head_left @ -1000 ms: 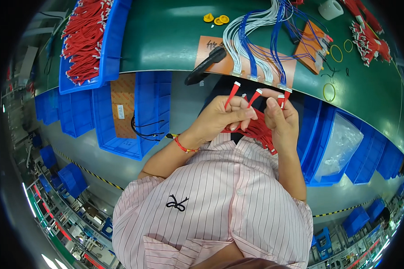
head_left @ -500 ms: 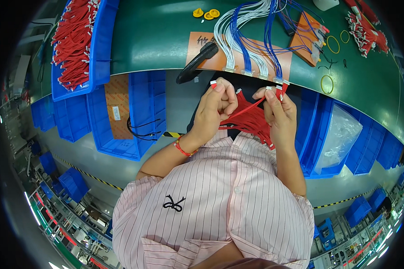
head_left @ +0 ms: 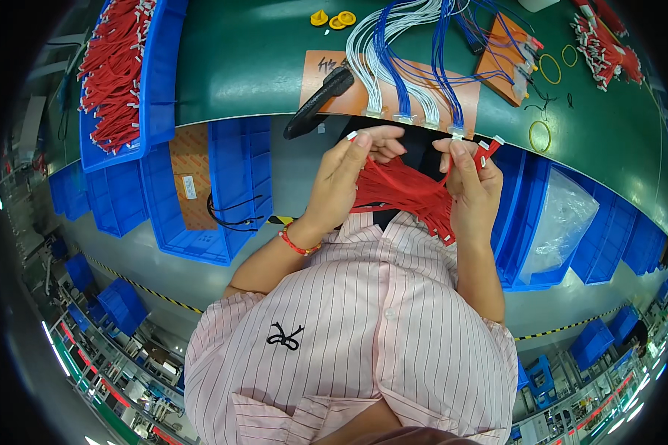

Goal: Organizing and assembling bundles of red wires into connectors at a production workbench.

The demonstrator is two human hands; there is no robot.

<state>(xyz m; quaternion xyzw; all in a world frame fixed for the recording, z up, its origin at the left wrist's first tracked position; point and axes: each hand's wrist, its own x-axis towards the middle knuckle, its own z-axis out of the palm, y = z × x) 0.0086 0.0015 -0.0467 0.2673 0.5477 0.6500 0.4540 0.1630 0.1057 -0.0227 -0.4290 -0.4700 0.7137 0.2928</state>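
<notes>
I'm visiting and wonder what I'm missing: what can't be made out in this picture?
All in the head view:
Red bundle: partly hidden by the right hand; overlapping strands can't be counted.
Held red cables: partly covered by that hand's fingers.
White plug at the left hand: details too small.
White object and blue bin: cut off by the top edge.
</notes>
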